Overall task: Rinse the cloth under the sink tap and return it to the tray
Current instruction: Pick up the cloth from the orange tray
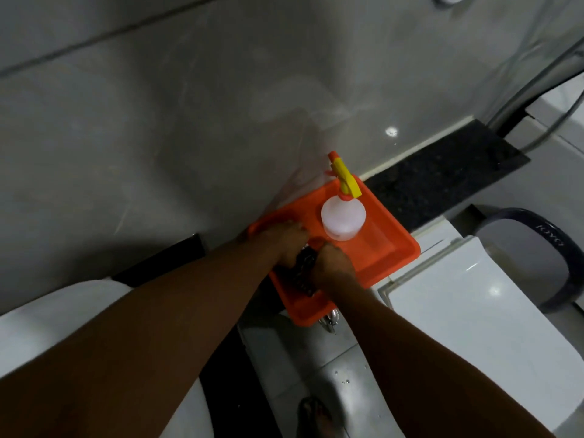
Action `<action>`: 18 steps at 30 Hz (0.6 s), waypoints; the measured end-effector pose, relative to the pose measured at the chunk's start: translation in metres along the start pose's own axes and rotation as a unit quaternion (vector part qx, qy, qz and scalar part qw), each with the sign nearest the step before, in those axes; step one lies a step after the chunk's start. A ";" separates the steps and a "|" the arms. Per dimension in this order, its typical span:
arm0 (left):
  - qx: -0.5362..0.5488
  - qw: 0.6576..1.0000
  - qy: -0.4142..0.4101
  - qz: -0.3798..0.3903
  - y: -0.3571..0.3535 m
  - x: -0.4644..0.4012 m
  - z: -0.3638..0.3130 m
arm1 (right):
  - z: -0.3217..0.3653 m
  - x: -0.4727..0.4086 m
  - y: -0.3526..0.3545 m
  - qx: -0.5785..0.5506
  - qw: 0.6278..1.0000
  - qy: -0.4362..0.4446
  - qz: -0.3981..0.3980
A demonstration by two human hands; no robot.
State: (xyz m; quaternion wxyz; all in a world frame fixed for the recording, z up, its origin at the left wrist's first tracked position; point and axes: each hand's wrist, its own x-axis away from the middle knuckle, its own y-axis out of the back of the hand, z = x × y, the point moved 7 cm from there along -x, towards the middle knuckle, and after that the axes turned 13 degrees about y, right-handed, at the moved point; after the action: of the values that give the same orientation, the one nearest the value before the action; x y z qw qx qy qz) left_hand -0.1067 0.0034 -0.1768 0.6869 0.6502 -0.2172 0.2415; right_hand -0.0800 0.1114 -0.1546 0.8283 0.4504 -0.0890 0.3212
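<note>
An orange plastic tray [392, 245] rests on the dark counter against the wall. Inside it lies a dark, crumpled cloth [304, 273], between my two hands. My left hand [286, 245] is closed on the cloth's left side, over the tray's left part. My right hand [333, 267] grips the cloth from the right. Much of the cloth is hidden by my fingers. No tap or running water is visible.
A white spray bottle [343, 218] with a yellow and orange trigger stands in the tray's far part. A white basin [57, 324] curves at lower left. A white toilet lid [483, 314] and a dark bin rim [568, 267] sit at right. A metal fitting [330, 320] hangs below the tray.
</note>
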 end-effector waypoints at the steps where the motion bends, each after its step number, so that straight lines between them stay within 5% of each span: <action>1: 0.005 1.000 -0.004 0.001 0.002 -0.001 0.001 | -0.002 -0.005 -0.001 -0.013 1.000 -0.007 0.008; 10: 0.161 0.987 -0.011 -0.025 0.066 0.057 0.033 | 0.040 0.016 0.062 -0.134 0.990 0.050 -0.002; 13: 0.339 0.940 0.019 -0.024 0.104 0.104 0.064 | 0.078 0.042 0.105 -0.229 0.971 0.058 -0.033; 18: 0.558 0.830 0.013 -0.002 0.167 0.229 0.122 | 0.170 0.100 0.146 -0.439 0.888 0.128 -0.043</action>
State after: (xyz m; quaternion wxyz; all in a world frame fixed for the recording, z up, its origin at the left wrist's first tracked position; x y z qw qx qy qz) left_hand -0.0267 -0.1005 0.1023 0.2106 0.9200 -0.0352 0.3285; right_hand -0.0674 0.0771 0.0881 0.9586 -0.0009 -0.0948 0.2685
